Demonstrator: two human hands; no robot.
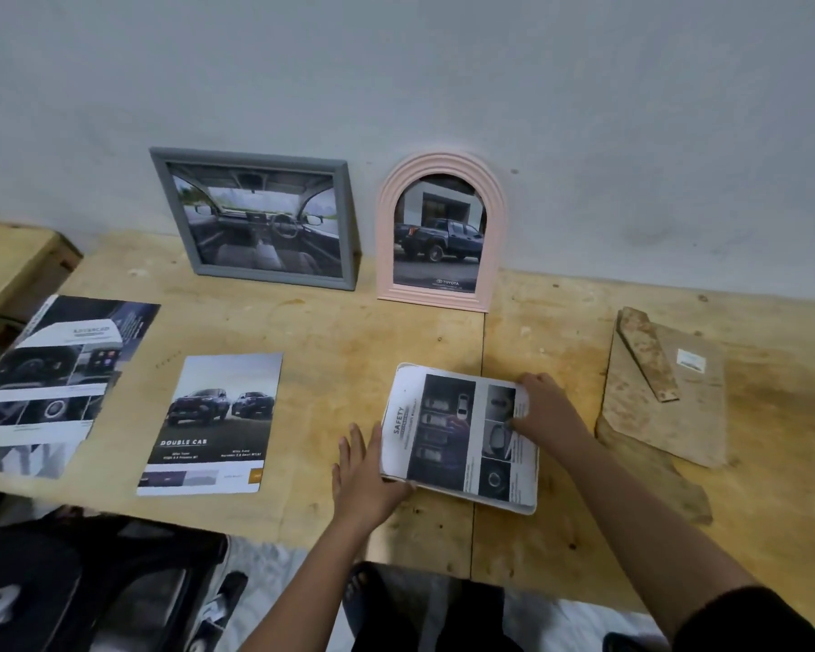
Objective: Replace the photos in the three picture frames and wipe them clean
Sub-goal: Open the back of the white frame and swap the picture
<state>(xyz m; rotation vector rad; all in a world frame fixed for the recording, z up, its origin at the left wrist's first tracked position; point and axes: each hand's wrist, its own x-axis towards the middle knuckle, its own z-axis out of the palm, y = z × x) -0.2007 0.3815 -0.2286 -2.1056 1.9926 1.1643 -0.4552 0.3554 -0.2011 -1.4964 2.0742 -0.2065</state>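
A grey rectangular frame point(260, 214) with a car-interior photo leans on the wall. To its right stands a pink arched frame point(438, 232) holding a pickup-truck photo. A white frame point(462, 437) lies flat on the table with a "SAFETY" printed sheet on top of it. My left hand point(365, 468) grips its left edge, thumb on the lower corner. My right hand point(544, 407) presses on the sheet at the frame's right edge. A "DOUBLE CAB" photo sheet point(212, 423) and a larger brochure page point(53, 383) lie flat at the left.
A worn brown backing board with its stand flap point(664, 383) lies at the right on the plywood table point(330, 341). A lower wooden surface point(10, 261) is at far left. Dark objects and sandalled feet sit below the table's front edge.
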